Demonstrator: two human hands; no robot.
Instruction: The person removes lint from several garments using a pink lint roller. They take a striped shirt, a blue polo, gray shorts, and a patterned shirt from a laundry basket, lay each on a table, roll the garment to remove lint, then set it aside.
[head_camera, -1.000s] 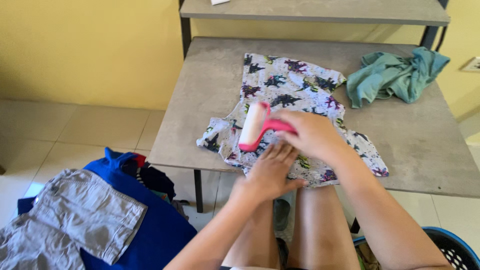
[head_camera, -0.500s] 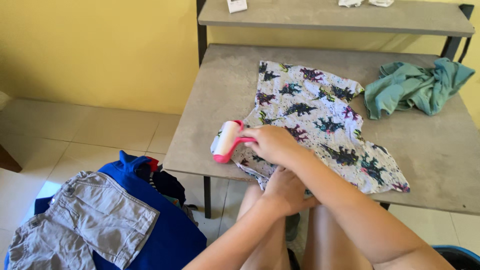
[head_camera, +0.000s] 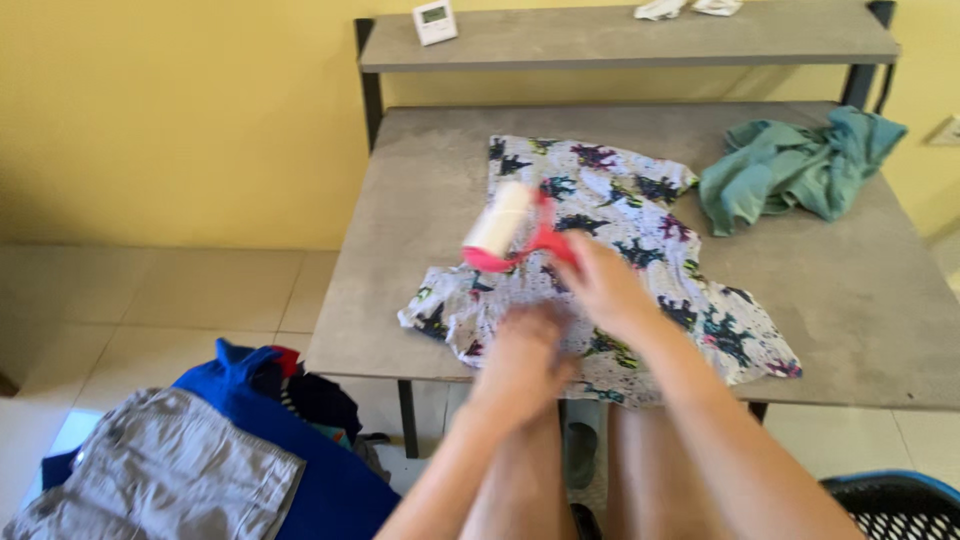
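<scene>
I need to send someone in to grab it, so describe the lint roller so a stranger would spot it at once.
Start at the grey table against the yellow wall, where a white dinosaur-print shirt lies spread flat. The lint roller is above the shirt's left side, held in the right hand. It is the only hard object there: a white cylinder on a bright pink handle.

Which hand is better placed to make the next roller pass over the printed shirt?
Right. The right hand already grips the pink lint roller on the shirt. The left hand lies flat on the near hem, pinning the fabric to the table.
</scene>
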